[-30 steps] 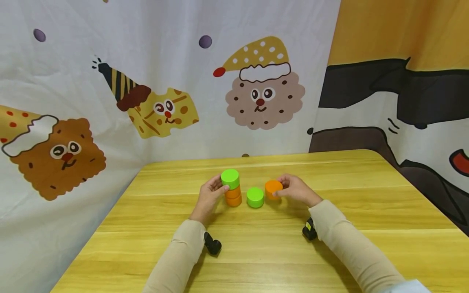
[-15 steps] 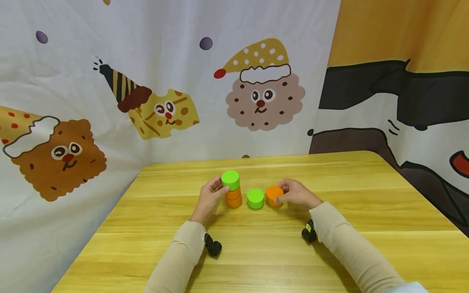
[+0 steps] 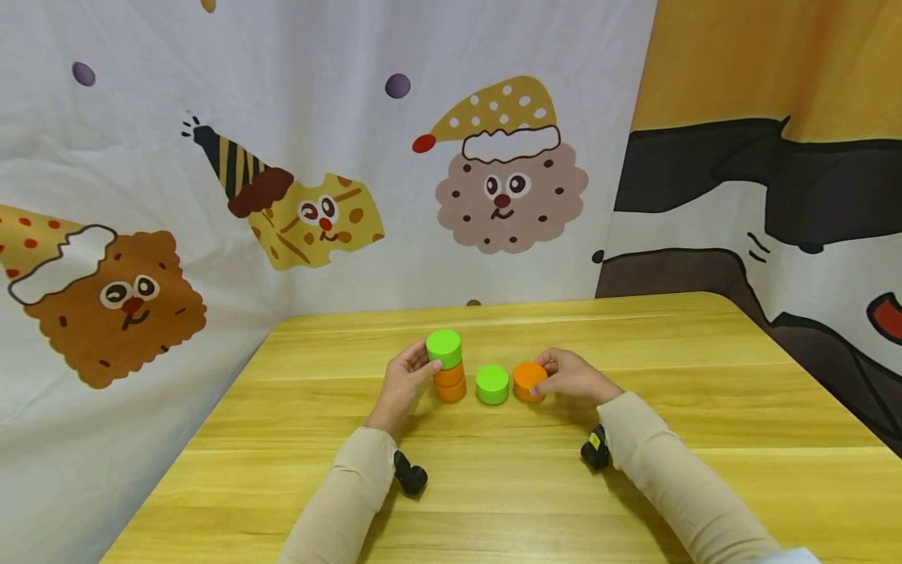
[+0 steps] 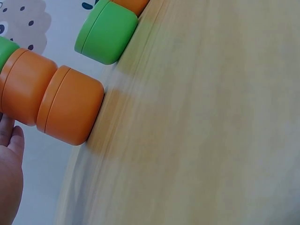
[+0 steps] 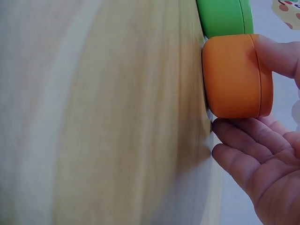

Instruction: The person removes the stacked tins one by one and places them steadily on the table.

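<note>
A stack of three small round lidded jars stands on the table: two orange jars (image 3: 450, 389) with a green jar (image 3: 444, 349) on top. My left hand (image 3: 403, 385) grips the top green jar from the left, thumb across its front. Right of the stack, a second green jar (image 3: 492, 385) sits by itself. Beside it is another orange jar (image 5: 236, 77), pinched by my right hand (image 3: 576, 376) between thumb and fingers. In the right wrist view, its base is at the table surface and two fingers (image 5: 239, 161) extend below it.
The wood-grain table (image 3: 493, 486) reaches back to a cloth backdrop (image 3: 338, 78) printed with cartoon biscuits and cheese. A small black device (image 3: 411, 474) is worn at the left wrist, and another black device (image 3: 596, 450) at the right.
My right hand has lowered the orange jar onto the table beside the lone green one. The left hand keeps its grip on the stack's top jar.
</note>
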A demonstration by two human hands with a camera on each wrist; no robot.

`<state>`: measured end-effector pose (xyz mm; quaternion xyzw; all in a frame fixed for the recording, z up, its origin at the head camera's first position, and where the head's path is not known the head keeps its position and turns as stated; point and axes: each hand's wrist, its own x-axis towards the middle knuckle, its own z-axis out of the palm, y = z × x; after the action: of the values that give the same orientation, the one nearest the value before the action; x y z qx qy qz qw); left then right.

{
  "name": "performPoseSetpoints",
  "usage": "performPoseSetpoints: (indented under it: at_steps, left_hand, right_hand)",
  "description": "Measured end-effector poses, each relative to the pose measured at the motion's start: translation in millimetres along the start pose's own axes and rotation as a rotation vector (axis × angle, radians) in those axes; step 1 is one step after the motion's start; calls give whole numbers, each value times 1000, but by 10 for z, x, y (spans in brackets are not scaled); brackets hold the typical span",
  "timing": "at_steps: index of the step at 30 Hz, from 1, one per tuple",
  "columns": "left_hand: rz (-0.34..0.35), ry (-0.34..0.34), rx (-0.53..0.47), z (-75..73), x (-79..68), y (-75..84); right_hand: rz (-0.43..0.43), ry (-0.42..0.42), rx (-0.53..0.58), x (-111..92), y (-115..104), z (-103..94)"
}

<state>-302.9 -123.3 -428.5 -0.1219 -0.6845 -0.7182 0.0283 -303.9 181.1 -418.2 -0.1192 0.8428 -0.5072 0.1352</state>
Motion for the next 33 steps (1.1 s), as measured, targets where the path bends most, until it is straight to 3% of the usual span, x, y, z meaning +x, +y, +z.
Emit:
performPoseSetpoints:
  at_steps: [11, 22, 33]
  left_hand:
    - [-12, 1, 4, -7, 4, -19]
    - [-16, -37, -17, -27, -19, -14]
    - [-105, -58, 41, -21, -78, 31]
  right_hand:
    - [5, -1, -11, -10, -46, -12]
    - [-119, 66, -70, 111, -493, 91]
    - [-211, 67, -64, 305, -796, 337]
